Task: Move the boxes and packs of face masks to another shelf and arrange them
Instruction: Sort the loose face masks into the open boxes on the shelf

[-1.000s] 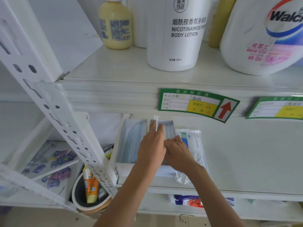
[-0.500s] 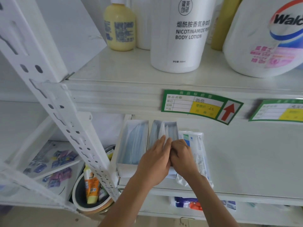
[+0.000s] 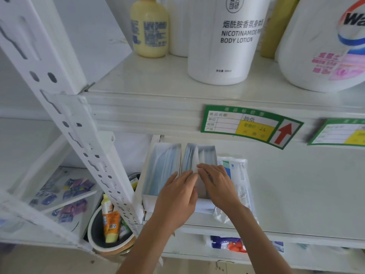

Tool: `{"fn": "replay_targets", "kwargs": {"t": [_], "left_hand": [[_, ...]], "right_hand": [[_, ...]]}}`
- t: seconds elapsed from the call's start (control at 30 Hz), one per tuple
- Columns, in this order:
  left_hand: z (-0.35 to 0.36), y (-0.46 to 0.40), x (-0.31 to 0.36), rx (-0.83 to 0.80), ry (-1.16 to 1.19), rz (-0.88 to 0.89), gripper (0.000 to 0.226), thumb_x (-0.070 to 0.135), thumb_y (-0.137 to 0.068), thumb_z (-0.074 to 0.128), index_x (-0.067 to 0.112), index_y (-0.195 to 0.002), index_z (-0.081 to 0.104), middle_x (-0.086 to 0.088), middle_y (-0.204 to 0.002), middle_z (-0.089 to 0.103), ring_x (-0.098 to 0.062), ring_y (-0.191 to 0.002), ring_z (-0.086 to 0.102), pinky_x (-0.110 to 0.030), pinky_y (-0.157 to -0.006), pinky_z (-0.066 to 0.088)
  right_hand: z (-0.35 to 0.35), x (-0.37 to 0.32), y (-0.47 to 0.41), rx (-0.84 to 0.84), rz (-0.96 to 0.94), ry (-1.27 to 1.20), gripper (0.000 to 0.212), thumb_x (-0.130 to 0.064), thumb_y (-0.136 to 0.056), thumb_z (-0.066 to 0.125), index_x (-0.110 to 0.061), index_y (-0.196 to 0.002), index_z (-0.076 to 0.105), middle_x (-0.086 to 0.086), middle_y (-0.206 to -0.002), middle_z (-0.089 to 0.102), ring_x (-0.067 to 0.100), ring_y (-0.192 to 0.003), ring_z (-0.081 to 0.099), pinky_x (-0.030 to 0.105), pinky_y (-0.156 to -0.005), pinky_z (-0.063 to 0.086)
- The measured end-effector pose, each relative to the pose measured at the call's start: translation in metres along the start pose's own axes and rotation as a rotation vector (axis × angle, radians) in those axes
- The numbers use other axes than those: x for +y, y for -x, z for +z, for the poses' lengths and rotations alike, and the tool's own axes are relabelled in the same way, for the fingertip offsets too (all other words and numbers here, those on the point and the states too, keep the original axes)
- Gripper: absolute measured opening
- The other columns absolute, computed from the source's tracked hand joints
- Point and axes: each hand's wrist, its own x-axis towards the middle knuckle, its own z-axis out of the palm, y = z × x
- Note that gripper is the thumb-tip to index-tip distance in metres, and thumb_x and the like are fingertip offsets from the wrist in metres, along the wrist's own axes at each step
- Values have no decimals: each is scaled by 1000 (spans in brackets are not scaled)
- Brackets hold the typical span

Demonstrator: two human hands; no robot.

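Two open white boxes of blue face masks stand side by side on the middle shelf (image 3: pixel 296 194): the left box (image 3: pixel 161 169) and the right box (image 3: pixel 201 155). A plastic pack of masks (image 3: pixel 239 175) lies right of them. My left hand (image 3: pixel 177 198) and my right hand (image 3: pixel 217 186) rest on the right box, fingertips meeting at a white flap (image 3: pixel 195 161) that sticks up among the masks. The fingers pinch or press that flap; the hands hide the box's front half.
The shelf above carries a yellow bottle (image 3: pixel 150 28), a white body lotion bottle (image 3: pixel 227 40) and a large white jug (image 3: pixel 325 46). Green price tags (image 3: pixel 246 125) are stuck on its edge. A bucket with tubes (image 3: pixel 110 230) stands lower left beside a white upright (image 3: pixel 79 135).
Both hands slid slightly back toward me along the right box, and the white flap that stood tall between the fingers now sits lower among the masks.
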Motion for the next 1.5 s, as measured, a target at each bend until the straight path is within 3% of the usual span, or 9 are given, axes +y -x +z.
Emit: {"fn": "replay_targets", "kwargs": {"t": [0.13,0.37,0.5,0.67,0.87,1.03,1.27,1.4,1.5], "left_hand": [[-4,6,-5,-34,25,-21,34,21,-101,47,19,-133,59,7,-134,60,-8,-123,55,-25,-120,22],[-3,11,-5,-75,113,-101,36,9,-100,50,17,-133,61,2,-150,49,-17,-138,44,-27,-111,37],[-3,9,-6,-98,165,-130,37,6,-99,50,18,-134,58,2,-158,36,-18,-145,35,-34,-115,39],[-5,4,-6,-98,169,-116,42,4,-99,50,15,-140,54,-4,-156,39,-20,-144,35,-30,-117,31],[-6,5,-7,-19,165,-99,28,5,-96,57,12,-122,64,-2,-134,58,-18,-131,47,-26,-108,40],[-7,4,-9,-46,112,-77,27,8,-97,56,8,-123,65,-3,-128,62,-18,-128,49,-30,-109,44],[-11,2,-6,-52,176,-140,21,19,-104,44,10,-111,61,1,-117,59,-13,-114,49,-24,-98,44],[-15,2,-2,-59,216,-177,3,18,-101,48,15,-100,50,2,-99,55,-12,-96,51,-21,-81,46],[-17,4,-2,-51,215,-192,5,14,-99,52,16,-99,48,2,-96,52,-11,-91,50,-19,-76,44]], "right_hand": [[3,-15,-7,-55,57,152,45,-59,-99,43,-35,-136,48,-13,-92,73,13,-108,49,39,-97,35],[-3,-27,-16,17,97,170,52,-20,-81,58,-30,-132,52,-7,-67,59,16,-74,57,36,-92,38],[5,-24,-6,75,-20,269,31,-18,-88,58,-21,-118,67,-2,-88,74,23,-91,60,38,-88,37],[1,-27,-13,-139,-76,535,16,-29,-100,50,-25,-104,65,-1,-100,67,24,-101,57,36,-80,33],[4,-24,-11,-48,-216,484,33,-32,-91,66,-24,-123,65,0,-116,57,22,-102,49,33,-86,38],[11,-20,-14,-124,-107,435,30,-45,-100,49,-33,-126,59,-11,-107,71,18,-103,56,36,-91,35],[14,-20,-13,-165,-103,671,50,-59,-102,24,-38,-105,69,-5,-99,62,20,-93,52,39,-81,31],[14,-29,-18,-120,57,502,47,-63,-97,39,-31,-124,61,-5,-113,64,22,-108,57,39,-94,36],[9,-28,-19,-155,85,402,48,-42,-89,58,-30,-134,43,-7,-105,67,21,-106,59,40,-96,38]]}}
